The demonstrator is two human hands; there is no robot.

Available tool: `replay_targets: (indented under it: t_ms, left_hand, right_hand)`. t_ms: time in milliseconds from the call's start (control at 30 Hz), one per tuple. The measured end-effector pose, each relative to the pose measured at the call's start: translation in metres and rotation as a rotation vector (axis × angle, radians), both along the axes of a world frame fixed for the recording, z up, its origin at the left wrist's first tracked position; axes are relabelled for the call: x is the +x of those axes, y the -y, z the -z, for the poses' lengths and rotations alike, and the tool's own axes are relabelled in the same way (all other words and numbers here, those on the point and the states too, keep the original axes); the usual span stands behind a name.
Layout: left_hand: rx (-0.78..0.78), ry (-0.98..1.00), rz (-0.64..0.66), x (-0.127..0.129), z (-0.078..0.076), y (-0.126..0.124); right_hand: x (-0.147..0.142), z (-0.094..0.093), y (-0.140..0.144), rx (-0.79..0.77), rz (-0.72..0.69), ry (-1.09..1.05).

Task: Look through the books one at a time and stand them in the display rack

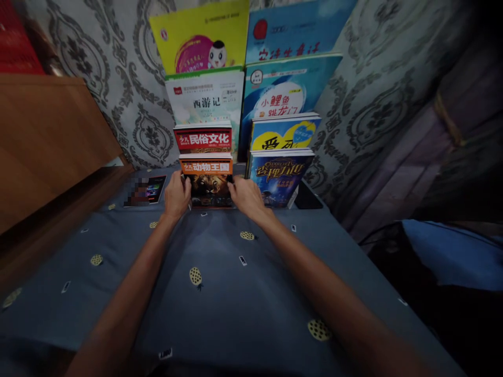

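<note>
Lion book (207, 180) gripped btwn L hand (176, 196), R hand (247, 198).

Front book (207, 180) between both hands, taller books (204, 102) behind.

Your left hand (176, 195) and right hand (245, 196) grip the orange book (207, 178) by its edges; its paper cover is glossy and catches the light. The red book (203, 138) behind it and the blue book (280, 175) beside it have the same slick, coated paper finish. Under your arms you have a bedsheet (220, 293) of matt blue cloth, soft and slightly creased. The headboard (47, 141) on your left is smooth wood with a low sheen. The wall covering (118, 78) looks matt and patterned.
</note>
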State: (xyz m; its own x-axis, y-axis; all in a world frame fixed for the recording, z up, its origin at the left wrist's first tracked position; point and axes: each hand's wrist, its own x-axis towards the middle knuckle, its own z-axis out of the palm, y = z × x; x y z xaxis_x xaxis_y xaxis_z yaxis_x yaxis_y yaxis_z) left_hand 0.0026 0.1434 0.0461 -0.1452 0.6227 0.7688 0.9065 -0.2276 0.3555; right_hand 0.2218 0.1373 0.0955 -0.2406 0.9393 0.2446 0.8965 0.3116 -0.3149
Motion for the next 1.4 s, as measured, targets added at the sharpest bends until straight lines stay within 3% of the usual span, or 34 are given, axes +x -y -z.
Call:
replay_targets:
  t_ms: [1033,1400]
  left_hand:
    - [-0.028,-0.036,-0.068,0.005,-0.002,0.002]
    - [-0.027,-0.016,0.009,-0.002,-0.007,0.007]
  right_hand:
    - [-0.006,0.011,-0.010,0.003,0.001,0.070]
    - [-0.001,0.005,-0.007,-0.015,-0.039,0.030]
